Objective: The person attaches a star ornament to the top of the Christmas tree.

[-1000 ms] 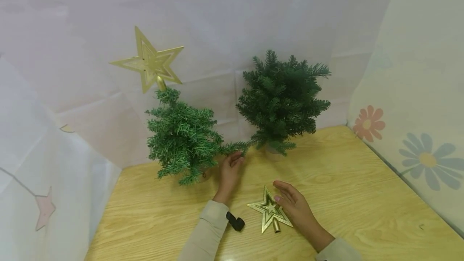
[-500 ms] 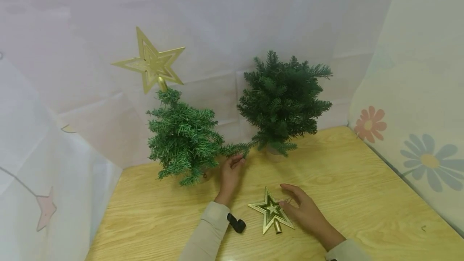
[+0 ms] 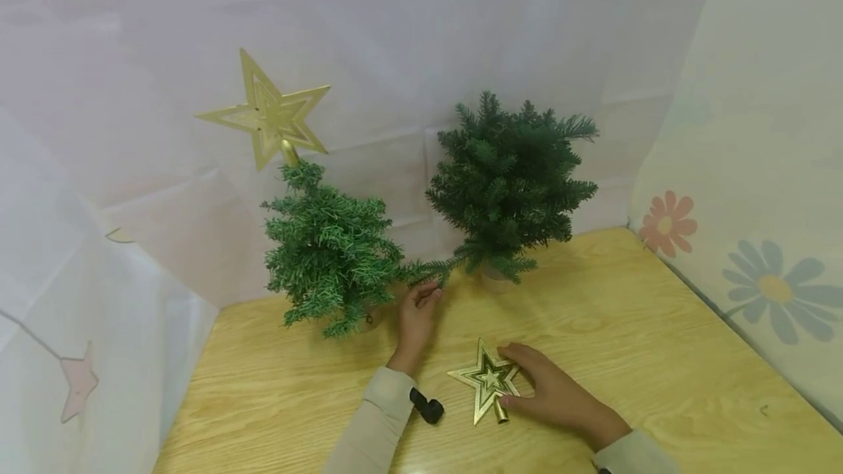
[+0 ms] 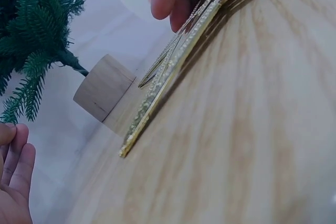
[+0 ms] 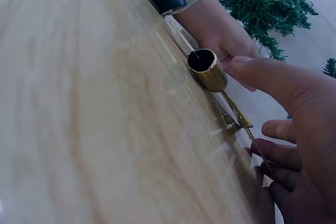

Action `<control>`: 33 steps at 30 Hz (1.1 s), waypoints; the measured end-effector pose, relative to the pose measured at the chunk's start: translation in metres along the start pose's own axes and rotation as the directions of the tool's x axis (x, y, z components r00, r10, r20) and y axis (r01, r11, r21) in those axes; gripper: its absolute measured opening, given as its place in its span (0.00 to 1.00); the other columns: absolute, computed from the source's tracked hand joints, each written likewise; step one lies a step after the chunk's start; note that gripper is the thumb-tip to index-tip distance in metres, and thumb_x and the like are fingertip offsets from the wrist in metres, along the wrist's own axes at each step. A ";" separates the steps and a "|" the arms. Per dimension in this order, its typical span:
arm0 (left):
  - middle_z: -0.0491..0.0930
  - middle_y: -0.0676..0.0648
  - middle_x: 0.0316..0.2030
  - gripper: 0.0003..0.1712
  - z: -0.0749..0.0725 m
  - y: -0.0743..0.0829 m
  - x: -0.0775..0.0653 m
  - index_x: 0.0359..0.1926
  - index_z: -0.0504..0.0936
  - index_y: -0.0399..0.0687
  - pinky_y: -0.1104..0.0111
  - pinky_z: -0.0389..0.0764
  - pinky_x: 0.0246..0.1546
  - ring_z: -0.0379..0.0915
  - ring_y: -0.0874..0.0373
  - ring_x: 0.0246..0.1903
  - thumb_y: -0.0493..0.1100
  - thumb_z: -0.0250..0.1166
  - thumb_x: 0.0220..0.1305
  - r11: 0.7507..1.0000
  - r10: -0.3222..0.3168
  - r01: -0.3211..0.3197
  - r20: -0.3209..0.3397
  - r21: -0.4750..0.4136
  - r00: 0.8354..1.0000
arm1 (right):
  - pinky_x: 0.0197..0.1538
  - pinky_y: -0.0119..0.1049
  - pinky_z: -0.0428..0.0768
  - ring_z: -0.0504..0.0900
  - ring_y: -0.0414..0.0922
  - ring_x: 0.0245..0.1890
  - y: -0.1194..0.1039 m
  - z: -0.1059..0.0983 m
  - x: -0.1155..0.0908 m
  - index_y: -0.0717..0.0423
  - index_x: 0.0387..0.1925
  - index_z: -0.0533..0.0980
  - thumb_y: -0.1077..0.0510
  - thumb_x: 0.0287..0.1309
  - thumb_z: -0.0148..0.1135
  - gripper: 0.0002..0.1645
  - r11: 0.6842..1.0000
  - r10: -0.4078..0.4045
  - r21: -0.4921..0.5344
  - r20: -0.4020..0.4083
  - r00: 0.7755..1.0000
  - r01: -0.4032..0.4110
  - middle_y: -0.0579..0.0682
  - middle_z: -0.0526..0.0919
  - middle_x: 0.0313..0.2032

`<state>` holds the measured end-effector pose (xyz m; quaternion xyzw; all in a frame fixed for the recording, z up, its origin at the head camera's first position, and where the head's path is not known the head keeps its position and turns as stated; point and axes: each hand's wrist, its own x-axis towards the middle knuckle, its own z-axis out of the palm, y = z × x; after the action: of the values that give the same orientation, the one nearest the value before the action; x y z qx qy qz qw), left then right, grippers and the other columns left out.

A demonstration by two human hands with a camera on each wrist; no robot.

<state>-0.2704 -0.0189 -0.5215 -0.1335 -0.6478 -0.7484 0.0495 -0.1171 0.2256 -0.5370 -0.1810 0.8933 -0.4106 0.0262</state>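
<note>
A light green Christmas tree [image 3: 332,247] stands left, topped by a gold star tree topper [image 3: 270,115]. A darker Christmas tree [image 3: 514,174] stands to its right. My left hand [image 3: 417,320] is between them, thumb and fingertips pinching a low branch tip [image 4: 21,100] of the darker tree. A second gold star topper [image 3: 490,377] lies on the table, its hollow socket [image 5: 207,69] toward me. My right hand [image 3: 560,393] spreads around the star's right side, thumb at the socket and fingers by a point.
The wooden table [image 3: 658,357] meets pale cloth walls [image 3: 369,42] at the back and sides. The darker tree has a round wooden base [image 4: 104,87]. A black wrist strap [image 3: 426,407] sits on my left cuff.
My right hand drew back a little to the right, then came in lower around the star, its thumb now at the socket. My left hand, the star and both trees stay put.
</note>
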 end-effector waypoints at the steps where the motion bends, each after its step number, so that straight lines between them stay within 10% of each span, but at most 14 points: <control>1: 0.79 0.32 0.46 0.15 0.000 0.000 0.000 0.52 0.78 0.28 0.46 0.76 0.53 0.73 0.30 0.50 0.32 0.62 0.67 1.000 -0.001 0.001 0.003 -0.009 1.000 | 0.63 0.63 0.65 0.58 0.53 0.70 0.001 0.000 0.000 0.44 0.73 0.60 0.34 0.57 0.64 0.47 1.000 -0.003 -0.009 0.010 1.000 0.003 0.50 0.58 0.72; 24: 0.77 0.32 0.47 0.15 0.002 0.002 0.003 0.53 0.77 0.28 0.46 0.75 0.55 0.71 0.29 0.53 0.32 0.62 0.67 0.999 -0.020 0.020 -0.001 -0.049 1.000 | 0.59 0.53 0.73 0.64 0.42 0.65 0.002 -0.006 0.001 0.40 0.72 0.61 0.39 0.59 0.66 0.44 0.992 -0.054 -0.111 0.031 0.998 0.057 0.39 0.64 0.65; 33: 0.77 0.37 0.48 0.18 -0.002 -0.029 0.009 0.53 0.79 0.38 0.56 0.78 0.54 0.75 0.38 0.53 0.43 0.64 0.67 0.999 -0.030 0.030 -0.037 -0.010 0.999 | 0.54 0.46 0.77 0.69 0.39 0.55 -0.002 -0.003 0.003 0.41 0.73 0.59 0.40 0.56 0.69 0.47 0.994 -0.063 -0.090 -0.061 0.996 0.057 0.40 0.67 0.58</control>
<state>-0.2868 -0.0156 -0.5475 -0.1099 -0.6453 -0.7544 0.0496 -0.1195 0.2255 -0.5333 -0.1954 0.9050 -0.3772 -0.0227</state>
